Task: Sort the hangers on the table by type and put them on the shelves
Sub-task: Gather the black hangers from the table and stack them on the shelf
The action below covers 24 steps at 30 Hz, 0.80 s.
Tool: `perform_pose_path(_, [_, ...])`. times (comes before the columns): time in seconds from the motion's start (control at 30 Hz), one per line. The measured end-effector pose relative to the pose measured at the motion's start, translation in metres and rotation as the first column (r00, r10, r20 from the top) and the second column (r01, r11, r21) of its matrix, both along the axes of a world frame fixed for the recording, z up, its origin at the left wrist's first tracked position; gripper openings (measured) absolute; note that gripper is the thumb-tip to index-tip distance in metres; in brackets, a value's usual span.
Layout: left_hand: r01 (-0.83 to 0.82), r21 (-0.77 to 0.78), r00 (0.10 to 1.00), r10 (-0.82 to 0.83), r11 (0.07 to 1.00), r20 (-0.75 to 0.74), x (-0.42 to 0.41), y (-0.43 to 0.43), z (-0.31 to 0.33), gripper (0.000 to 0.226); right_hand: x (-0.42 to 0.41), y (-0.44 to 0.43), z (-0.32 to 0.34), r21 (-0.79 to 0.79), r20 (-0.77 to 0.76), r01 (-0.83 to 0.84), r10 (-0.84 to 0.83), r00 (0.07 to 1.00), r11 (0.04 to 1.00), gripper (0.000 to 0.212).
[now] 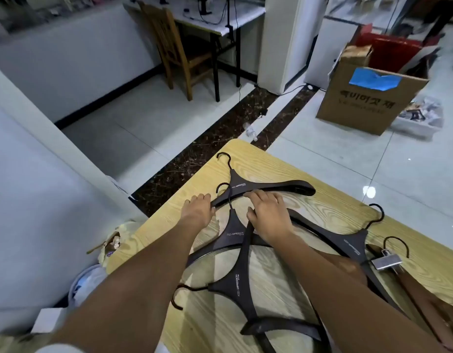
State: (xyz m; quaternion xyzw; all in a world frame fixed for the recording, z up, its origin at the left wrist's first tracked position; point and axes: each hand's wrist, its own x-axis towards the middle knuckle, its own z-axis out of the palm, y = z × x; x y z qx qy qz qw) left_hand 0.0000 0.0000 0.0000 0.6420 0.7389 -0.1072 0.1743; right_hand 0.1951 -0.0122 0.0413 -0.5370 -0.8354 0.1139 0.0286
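The left grip (198, 210) is closed, its fingers curled over the tip of the near arm of the far hanger (271, 186); the right grip (268, 212) lies just beside it, bent fingers set on the lower edge of the same hanger's other arm, thumb spread back, and whether it truly clasps the hanger cannot be told; this dark hanger lies flat on the bench (322, 200), hook pointing away from both grips; directly under and between the grips lies a second hanger (234, 233), its hook crossing the far one; nearer the person than the grips a third hanger (235, 284) lies with its hook to the left; right of the right grip lies a fourth hanger (352, 243), and beyond that a brown clip hanger (386, 261) with a metal clip; well beyond the grips, on the floor, stand a cardboard box (368, 98) and a wooden chair (174, 47).
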Motion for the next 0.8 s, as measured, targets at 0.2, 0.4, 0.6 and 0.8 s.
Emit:
perform_pose_path(0.2, [-0.001, -0.089, 1.0, 0.003, 0.996, 0.014, 0.009, 0.021, -0.024, 0.042, 0.001, 0.015, -0.017, 0.031, -0.008, -0.008, 0.008, 1.0, 0.999, 0.041])
perform_pose_path(0.4, [-0.098, -0.097, 0.985, 0.11, 0.991, 0.135, 0.012, 0.031, -0.028, 0.046, 0.003, 0.015, -0.025, 0.043, 0.01, -0.114, 0.114, 0.993, 0.993, 0.039])
perform_pose_path(0.6, [-0.103, -0.046, 0.987, 0.108, 0.994, 0.123, 0.008, 0.031, -0.027, 0.035, -0.001, 0.01, -0.031, -0.049, 0.246, -0.49, 0.486, 0.839, 0.871, 0.037])
perform_pose_path(0.8, [-0.088, 0.042, 0.994, 0.085, 0.995, 0.065, 0.003, 0.034, -0.017, 0.041, -0.01, 0.006, -0.032, -0.138, 0.412, -0.559, 0.56, 0.718, 0.818, 0.05])
